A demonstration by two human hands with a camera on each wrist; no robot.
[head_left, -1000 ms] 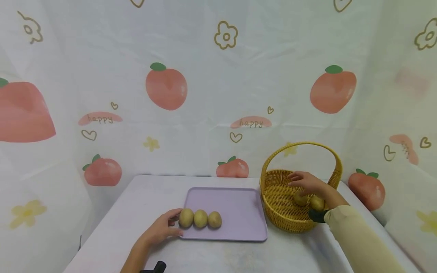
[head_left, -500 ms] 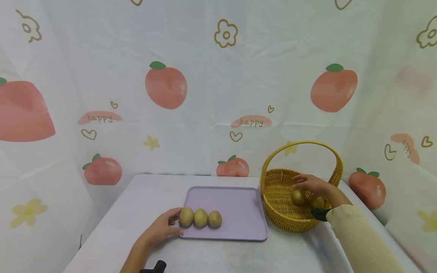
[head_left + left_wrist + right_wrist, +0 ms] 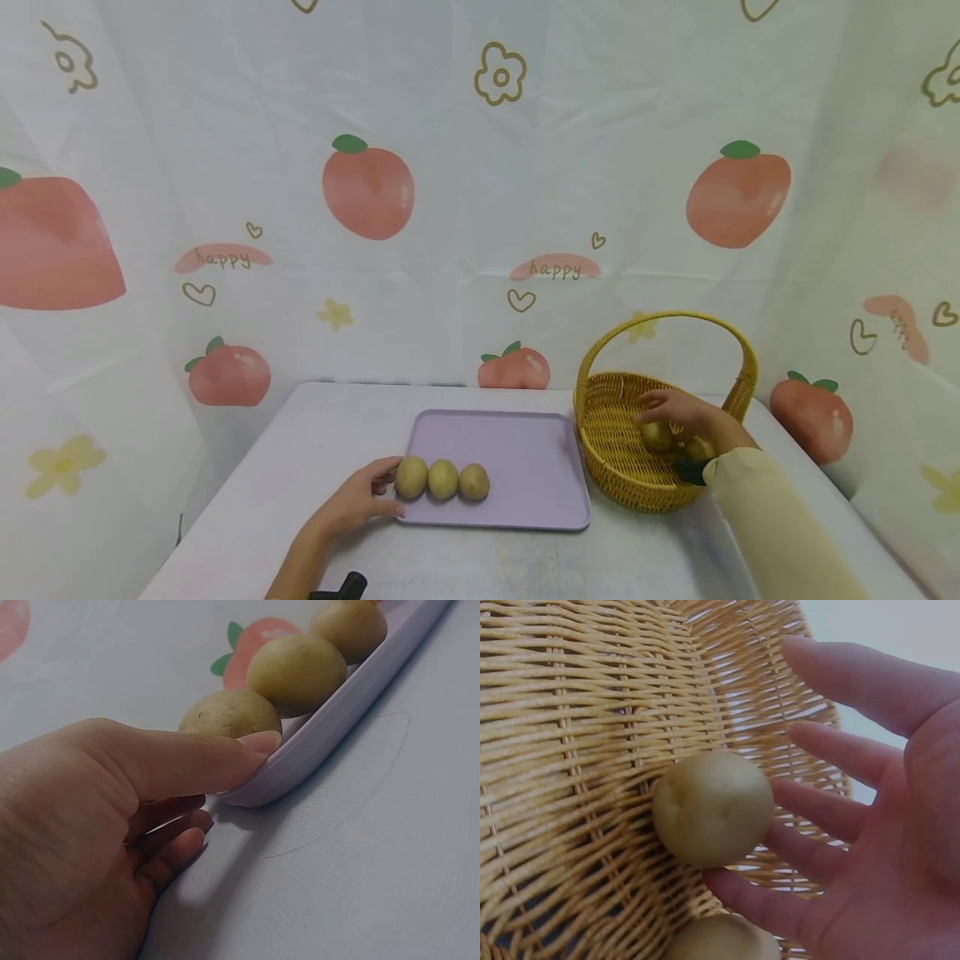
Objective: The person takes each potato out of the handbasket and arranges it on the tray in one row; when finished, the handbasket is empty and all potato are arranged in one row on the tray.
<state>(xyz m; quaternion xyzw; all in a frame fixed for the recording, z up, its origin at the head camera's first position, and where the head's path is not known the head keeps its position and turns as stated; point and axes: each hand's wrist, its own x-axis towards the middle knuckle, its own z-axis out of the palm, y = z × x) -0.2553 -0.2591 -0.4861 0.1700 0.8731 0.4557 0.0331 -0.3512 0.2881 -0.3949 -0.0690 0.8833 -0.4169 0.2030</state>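
Observation:
My left hand (image 3: 358, 502) holds the left front corner of a lilac tray (image 3: 525, 475), with the thumb (image 3: 225, 756) over the rim and the other fingers curled beside and below it. Three potatoes stand in a row on the tray: a left potato (image 3: 411, 477), a middle potato (image 3: 443, 479) and a right potato (image 3: 474, 482). Inside a wicker basket (image 3: 622, 487) my right hand (image 3: 686, 412) reaches over a potato (image 3: 714, 810). Its fingers are spread and extended, some tips at the potato's side, and it grips nothing. A second potato (image 3: 724, 941) lies just beside.
The basket's tall arched handle (image 3: 675, 315) rises over the right forearm. The basket stands to the right of the tray, close to its edge. A white cloth printed with peaches (image 3: 367, 193) hangs behind the white table (image 3: 450, 567).
My right hand has shifted slightly right and lowered toward the potato in the basket. The left hand, the tray and its potatoes stay in place.

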